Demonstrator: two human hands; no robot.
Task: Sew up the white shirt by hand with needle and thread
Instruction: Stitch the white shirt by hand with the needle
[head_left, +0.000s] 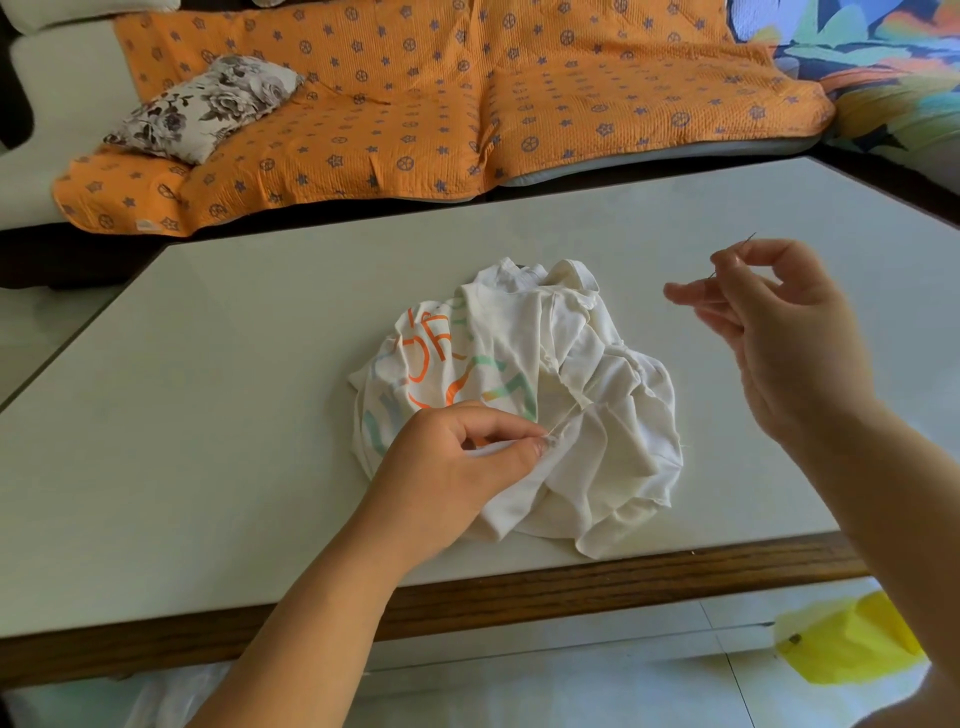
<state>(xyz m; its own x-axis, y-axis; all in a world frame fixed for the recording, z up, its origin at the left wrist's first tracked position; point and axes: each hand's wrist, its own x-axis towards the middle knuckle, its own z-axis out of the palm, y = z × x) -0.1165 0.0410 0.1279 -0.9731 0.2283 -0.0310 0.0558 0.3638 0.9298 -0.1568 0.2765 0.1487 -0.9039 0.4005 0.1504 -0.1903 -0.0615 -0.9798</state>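
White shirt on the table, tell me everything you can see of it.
The white shirt lies crumpled in a heap on the pale table. It looks like soft cotton, with orange and mint-green print on one side. The left hand pinches a fold at its near side. The needle, in the right hand, is clear of it.

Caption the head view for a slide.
Left hand pinches the white shirt on the table; right hand holds the needle aloft.

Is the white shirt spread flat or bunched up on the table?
Bunched up: the white shirt lies in a crumpled heap on the table, its print partly hidden in folds, the left hand pinching one fold.
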